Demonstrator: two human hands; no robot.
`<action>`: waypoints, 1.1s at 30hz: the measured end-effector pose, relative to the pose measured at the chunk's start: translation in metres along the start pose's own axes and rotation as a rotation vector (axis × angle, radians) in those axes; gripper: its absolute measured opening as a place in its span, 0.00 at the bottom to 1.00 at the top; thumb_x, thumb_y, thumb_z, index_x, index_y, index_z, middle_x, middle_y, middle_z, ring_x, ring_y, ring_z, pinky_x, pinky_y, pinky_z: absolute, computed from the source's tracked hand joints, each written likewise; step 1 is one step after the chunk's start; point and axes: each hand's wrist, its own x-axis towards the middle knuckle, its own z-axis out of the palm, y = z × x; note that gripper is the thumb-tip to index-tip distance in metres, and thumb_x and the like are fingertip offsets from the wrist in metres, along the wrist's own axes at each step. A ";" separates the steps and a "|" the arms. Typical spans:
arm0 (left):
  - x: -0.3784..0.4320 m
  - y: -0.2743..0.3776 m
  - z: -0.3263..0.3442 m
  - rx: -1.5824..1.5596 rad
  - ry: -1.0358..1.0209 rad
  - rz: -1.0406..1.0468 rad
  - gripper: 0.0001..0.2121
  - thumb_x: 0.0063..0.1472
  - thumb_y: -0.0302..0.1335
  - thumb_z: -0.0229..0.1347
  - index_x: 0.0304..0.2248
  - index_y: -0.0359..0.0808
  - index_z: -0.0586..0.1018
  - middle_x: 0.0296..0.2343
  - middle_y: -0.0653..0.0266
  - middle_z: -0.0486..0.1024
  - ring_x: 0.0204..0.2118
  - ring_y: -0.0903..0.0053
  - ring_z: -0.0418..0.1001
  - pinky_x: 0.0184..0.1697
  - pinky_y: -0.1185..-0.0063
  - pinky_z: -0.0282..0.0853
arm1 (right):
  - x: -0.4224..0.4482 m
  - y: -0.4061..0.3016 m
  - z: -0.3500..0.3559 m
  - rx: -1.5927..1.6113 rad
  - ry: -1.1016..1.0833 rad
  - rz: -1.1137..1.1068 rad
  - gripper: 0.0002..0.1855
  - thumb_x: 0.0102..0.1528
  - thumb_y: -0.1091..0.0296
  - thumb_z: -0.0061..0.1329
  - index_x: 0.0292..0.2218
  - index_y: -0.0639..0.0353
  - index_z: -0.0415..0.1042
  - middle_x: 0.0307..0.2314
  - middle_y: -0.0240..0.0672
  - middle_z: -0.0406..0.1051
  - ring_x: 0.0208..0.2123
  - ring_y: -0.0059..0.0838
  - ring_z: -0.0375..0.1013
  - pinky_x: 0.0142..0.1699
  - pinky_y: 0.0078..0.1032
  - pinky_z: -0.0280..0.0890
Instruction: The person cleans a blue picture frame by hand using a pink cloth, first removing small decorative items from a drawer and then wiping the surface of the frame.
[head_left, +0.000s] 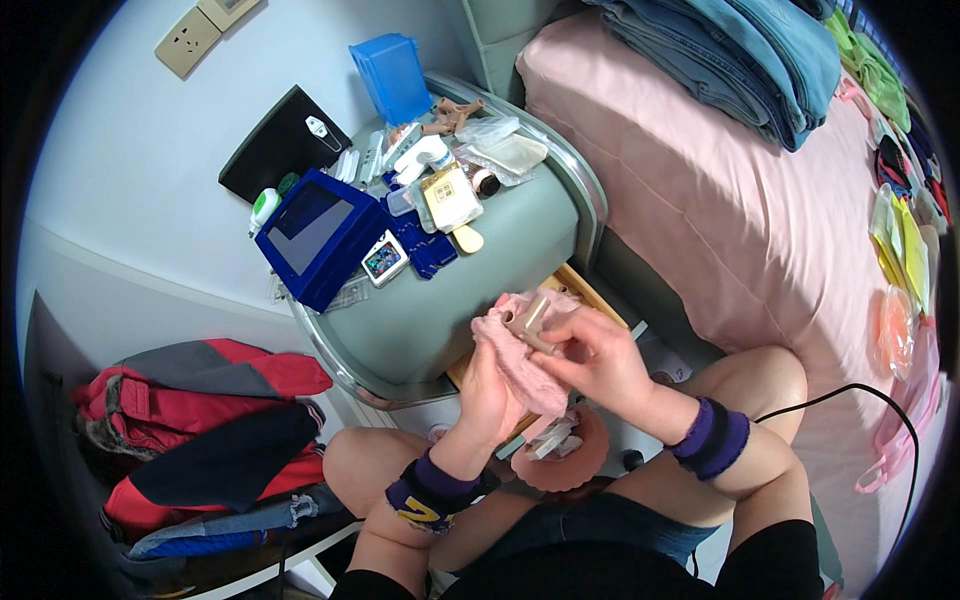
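A pink fuzzy cloth (534, 390) is draped across my left hand (484, 401), whose fingers are mostly hidden beneath it. My right hand (604, 364) pinches a tan plastic pipe connector (531, 321) with several branches, held against the cloth. One open tube end of the connector faces up and left. Both hands are over the front of a grey-green nightstand (517, 232), above its pulled-out wooden drawer (600, 296). More tan pipe connectors (454, 116) lie at the back of the nightstand top.
Below my hands stands a pink scalloped waste bin (555, 476) with wrappers. The nightstand bears a blue velvet box (367, 221), a blue plastic container (394, 79) and packets. A pink-covered bed (675, 247) with folded jeans (720, 64) is right; jackets (225, 442) lie left.
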 end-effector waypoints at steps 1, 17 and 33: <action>-0.002 -0.002 0.001 0.037 0.008 0.018 0.23 0.71 0.38 0.28 0.61 0.40 0.50 0.58 0.60 0.55 0.60 0.68 0.56 0.62 0.67 0.54 | -0.001 0.000 0.001 -0.083 -0.017 -0.085 0.12 0.42 0.74 0.63 0.29 0.61 0.73 0.27 0.34 0.71 0.25 0.28 0.69 0.33 0.23 0.66; -0.001 -0.014 -0.015 0.402 0.161 0.188 0.13 0.69 0.24 0.33 0.49 0.31 0.62 0.46 0.58 0.67 0.47 0.75 0.69 0.52 0.75 0.67 | 0.007 -0.009 -0.012 -0.018 -0.090 0.069 0.20 0.48 0.71 0.59 0.43 0.59 0.72 0.23 0.30 0.66 0.21 0.18 0.67 0.28 0.15 0.64; -0.006 -0.009 -0.027 1.011 0.066 0.449 0.13 0.59 0.21 0.51 0.44 0.32 0.68 0.37 0.56 0.73 0.40 0.71 0.72 0.46 0.77 0.67 | -0.012 0.016 0.011 0.710 -0.212 0.623 0.10 0.58 0.68 0.52 0.38 0.66 0.72 0.23 0.25 0.71 0.24 0.11 0.68 0.29 0.13 0.64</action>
